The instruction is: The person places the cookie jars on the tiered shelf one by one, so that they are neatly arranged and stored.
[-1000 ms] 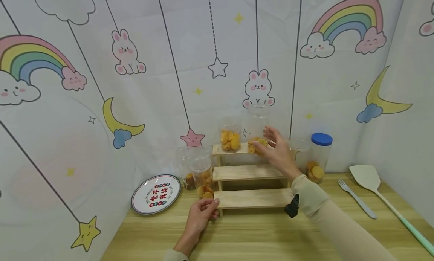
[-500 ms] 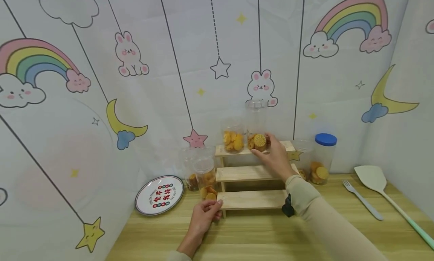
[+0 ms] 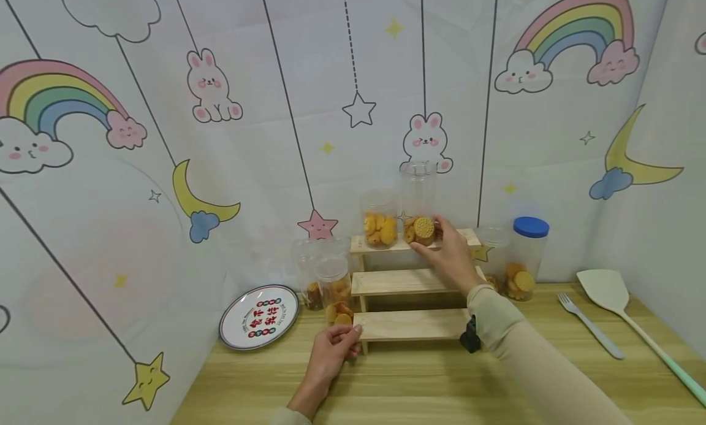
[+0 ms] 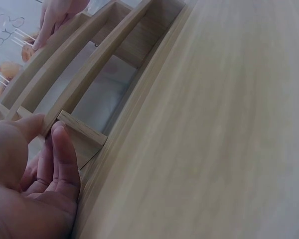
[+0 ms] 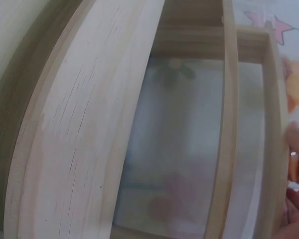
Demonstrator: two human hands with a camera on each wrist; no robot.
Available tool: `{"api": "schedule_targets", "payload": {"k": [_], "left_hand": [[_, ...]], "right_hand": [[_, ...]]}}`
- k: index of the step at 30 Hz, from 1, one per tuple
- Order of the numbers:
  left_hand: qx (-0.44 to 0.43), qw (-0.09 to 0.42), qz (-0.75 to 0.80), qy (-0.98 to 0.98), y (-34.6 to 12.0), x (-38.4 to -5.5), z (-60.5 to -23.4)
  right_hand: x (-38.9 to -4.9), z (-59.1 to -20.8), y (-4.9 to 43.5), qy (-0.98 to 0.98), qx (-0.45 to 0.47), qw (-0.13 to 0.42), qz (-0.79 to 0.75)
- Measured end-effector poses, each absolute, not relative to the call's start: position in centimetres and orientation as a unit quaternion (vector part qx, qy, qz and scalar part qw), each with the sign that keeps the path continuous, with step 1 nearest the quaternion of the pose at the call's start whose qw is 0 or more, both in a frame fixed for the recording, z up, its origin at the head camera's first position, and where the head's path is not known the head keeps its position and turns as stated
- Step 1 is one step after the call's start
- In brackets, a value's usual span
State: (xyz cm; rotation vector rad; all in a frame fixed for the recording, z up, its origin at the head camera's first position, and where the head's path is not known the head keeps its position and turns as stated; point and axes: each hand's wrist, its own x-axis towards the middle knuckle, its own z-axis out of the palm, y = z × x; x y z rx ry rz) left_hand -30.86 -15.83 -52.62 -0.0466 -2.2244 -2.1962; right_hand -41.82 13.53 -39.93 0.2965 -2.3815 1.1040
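A three-tier wooden step shelf [image 3: 410, 324] stands on the table. My left hand [image 3: 331, 354] pinches the left end of its lowest tier; the left wrist view shows the thumb and fingers [image 4: 65, 159] around the board's corner. On the top tier, my right hand [image 3: 452, 253] grips the lower part of a tall clear jar [image 3: 419, 195] holding round biscuits. The thumb is in front and the fingers are behind. Left of it on that tier stands a shorter jar [image 3: 379, 225] of yellow biscuits. At the edge of the right wrist view only part of the right hand [image 5: 296, 204] shows.
Clear jars [image 3: 333, 290] with biscuits stand left of the shelf, beside a printed plate [image 3: 234, 327] leaning at the wall. To the right are another clear jar, a blue-lidded jar [image 3: 521, 259], a fork [image 3: 590, 325] and a long-handled spatula [image 3: 607, 290].
My right hand has closed around the tall jar, which now stands upright on the top tier a little closer to the shorter jar. The left hand has kept its place at the shelf.
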Motion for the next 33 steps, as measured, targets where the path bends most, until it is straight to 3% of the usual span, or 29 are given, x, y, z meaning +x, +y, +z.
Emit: {"api": "schedule_targets", "payload": {"k": [15,25,27,33], "left_hand": [[-0.014,0.01,-0.697,-0.717,-15.9,-30.9,-52.7],[-0.012,0.009,-0.699,-0.715,-15.9,-30.8,-52.5],[-0.012,0.009,-0.699,-0.715,-15.9,-30.8,-52.5],[-0.013,0.009,-0.696,-0.718,-16.0,-30.9,-52.7]], "right_hand": [[-41.5,-40.3,14.0,-0.882,0.12,0.251,0.381],[-38.3,-41.3,17.2,-0.861,0.157,0.239,0.419],[-37.5,-41.6,18.4,-0.852,0.16,0.26,0.425],[-35.8,-42.5,22.6,-0.793,0.145,0.398,0.437]]}}
